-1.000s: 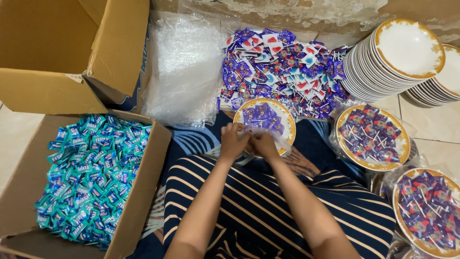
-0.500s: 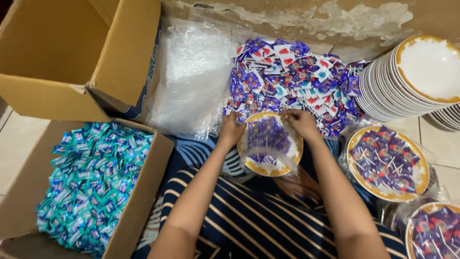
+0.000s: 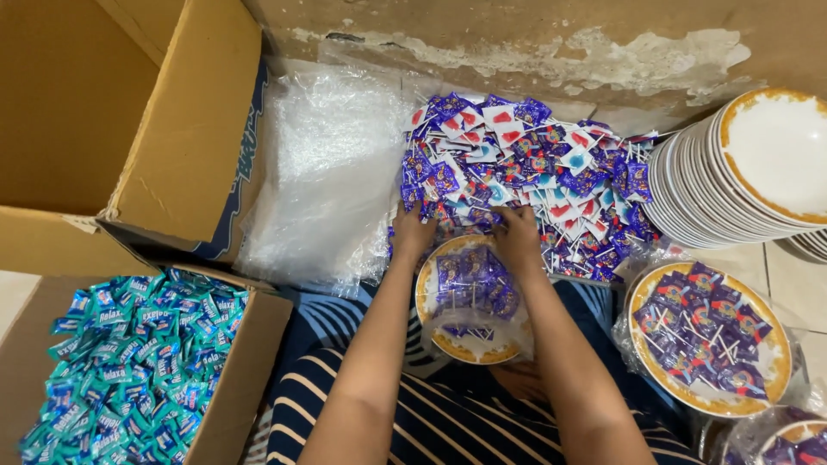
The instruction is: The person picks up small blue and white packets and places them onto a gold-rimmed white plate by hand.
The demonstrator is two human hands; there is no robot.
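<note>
Head view: looking straight down at a person sitting on the floor, both forearms reaching forward.
Plate in hand: a gold-rimmed plate point(image 3: 469, 303) wrapped in clear plastic is lying on the lap, above a navy garment with cream stripes point(image 3: 448, 413); purple-wrapped lollipops are sitting under the wrap.
Left hand: the left hand point(image 3: 412, 231) is resting at the plate's far left rim, fingers curled down onto the near edge of the loose heap; whether it is grasping anything cannot be told.
Right hand: the right hand point(image 3: 517, 237) is resting at the plate's far right rim, fingers bent into the same heap; its grip cannot be told.
Loose heap: a pile of purple, red and blue lollipops point(image 3: 525, 176) is lying on the floor just beyond the plate, touching both hands.
Surface: pale floor tiles point(image 3: 788, 275) are showing at right; a worn wall point(image 3: 551, 43) with flaking paint is running along the top.
Plastic sheet: clear film point(image 3: 323, 172) is lying left of the heap.
Plate stack: empty gold-rimmed plates point(image 3: 741, 172) are leaning at right, beside the heap.
Filled plate: a second wrapped plate of lollipops point(image 3: 706, 340) is sitting right of the lap.
Lower box: a cardboard box point(image 3: 245, 362) is holding teal candy packets point(image 3: 129, 362).
Upper box: an open cardboard box point(image 3: 185, 129) is standing at upper left; its contents are not showing.
</note>
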